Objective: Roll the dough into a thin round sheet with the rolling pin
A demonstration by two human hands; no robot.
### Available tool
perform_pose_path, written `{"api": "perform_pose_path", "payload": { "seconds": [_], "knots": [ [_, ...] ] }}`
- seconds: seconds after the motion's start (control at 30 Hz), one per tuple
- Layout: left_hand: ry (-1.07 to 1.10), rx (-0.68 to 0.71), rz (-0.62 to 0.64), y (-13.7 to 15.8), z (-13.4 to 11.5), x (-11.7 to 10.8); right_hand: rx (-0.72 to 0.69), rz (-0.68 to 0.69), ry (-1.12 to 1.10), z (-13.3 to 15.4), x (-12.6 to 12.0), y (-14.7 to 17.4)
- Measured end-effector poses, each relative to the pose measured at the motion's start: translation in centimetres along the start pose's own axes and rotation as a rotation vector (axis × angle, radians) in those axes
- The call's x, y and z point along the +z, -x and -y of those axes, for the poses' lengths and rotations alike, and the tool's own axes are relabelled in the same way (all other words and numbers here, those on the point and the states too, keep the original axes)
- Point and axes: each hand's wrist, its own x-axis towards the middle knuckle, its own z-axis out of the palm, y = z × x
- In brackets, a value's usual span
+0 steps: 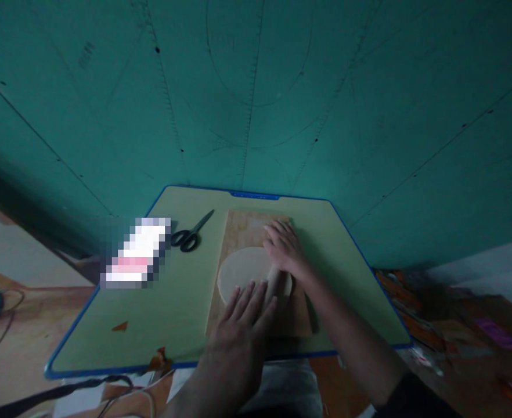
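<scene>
A flat round sheet of dough (242, 270) lies on a wooden cutting board (242, 229). A short, pale rod that looks like a rolling pin (275, 283) rests slantwise over the right part of the dough, its ends hidden by my hands. At its near end my left hand (245, 316) lies flat with the fingers stretched forward, reaching over the dough's near edge. My right hand (284, 244) is laid over the far end, fingers extended toward the board's far right corner. Neither hand visibly wraps its fingers round the rod.
Black-handled scissors (190, 233) lie left of the board on the blue-edged table (181, 313). A blurred-out phone-like object (136, 252) is at the table's left edge. Small brown scraps (120, 327) lie near the front. A green wall (256, 116) rises behind; cables (121, 383) run at lower left.
</scene>
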Motion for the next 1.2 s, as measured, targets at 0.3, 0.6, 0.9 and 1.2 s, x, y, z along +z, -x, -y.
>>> {"api": "perform_pose_path", "payload": {
  "seconds": [0.3,0.6,0.9,1.2],
  "knots": [
    [0.02,0.001,-0.13,1.8,2.2,0.3,-0.013,-0.04,-0.011,3.6,0.2,-2.5],
    [0.123,0.188,-0.037,0.1,-3.4,1.7,-0.024,-0.109,-0.195,-4.5,1.3,3.0],
    [0.055,0.173,-0.078,0.6,-2.8,2.1,-0.085,0.005,-0.121,-2.2,0.2,3.1],
    [-0.014,-0.07,-0.174,4.0,0.6,-0.2,-0.153,-0.002,-0.087,4.8,0.2,-1.2]
  ]
}}
